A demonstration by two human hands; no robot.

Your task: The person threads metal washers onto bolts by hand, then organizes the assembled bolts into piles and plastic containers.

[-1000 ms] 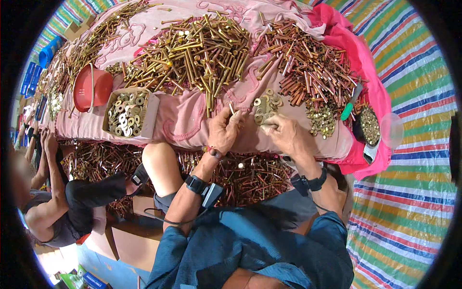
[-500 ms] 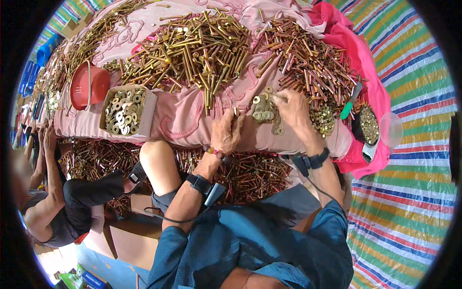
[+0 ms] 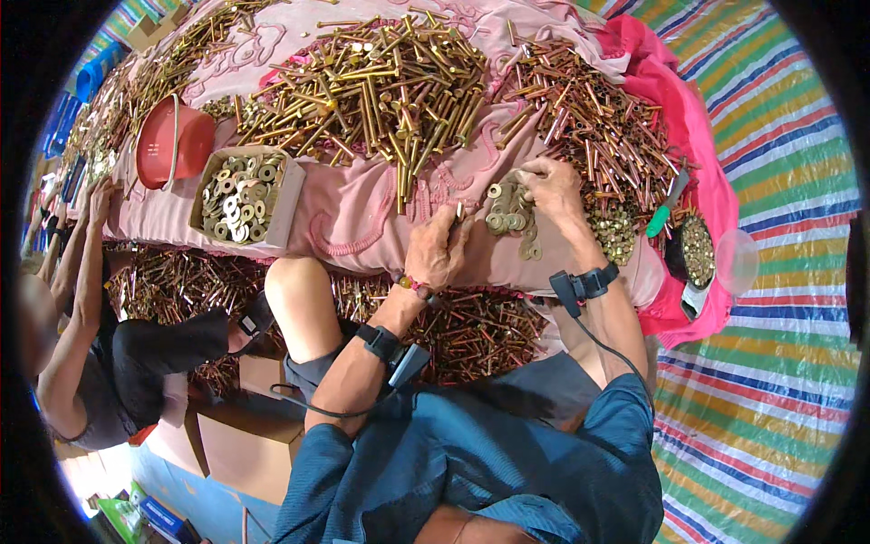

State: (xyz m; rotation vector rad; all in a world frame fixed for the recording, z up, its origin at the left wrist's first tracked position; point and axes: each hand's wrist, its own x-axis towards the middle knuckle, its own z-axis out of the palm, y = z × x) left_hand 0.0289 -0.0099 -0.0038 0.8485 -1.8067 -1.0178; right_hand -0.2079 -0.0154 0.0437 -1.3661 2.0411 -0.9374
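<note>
Left hand (image 3: 437, 249) pinches metal piece (image 3: 459, 210); right hand (image 3: 555, 192) bunched at washers (image 3: 509, 220), hold unclear. Likely washer pick-up; next: single one out.

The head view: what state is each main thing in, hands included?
Left hand: curled around a small metal piece
Right hand: fingers bent, at the loose washers
Loose washers: overlapping on the pink cloth
Cardboard box: open, holding other washers
Yellowish bolts: heaped loose
Coppery tubes: heaped loose
Dark bowl: holding small parts
Green-handled tool: lying by the coppery tubes
Pink cloth: wrinkled
Red bucket: contents hidden
</note>
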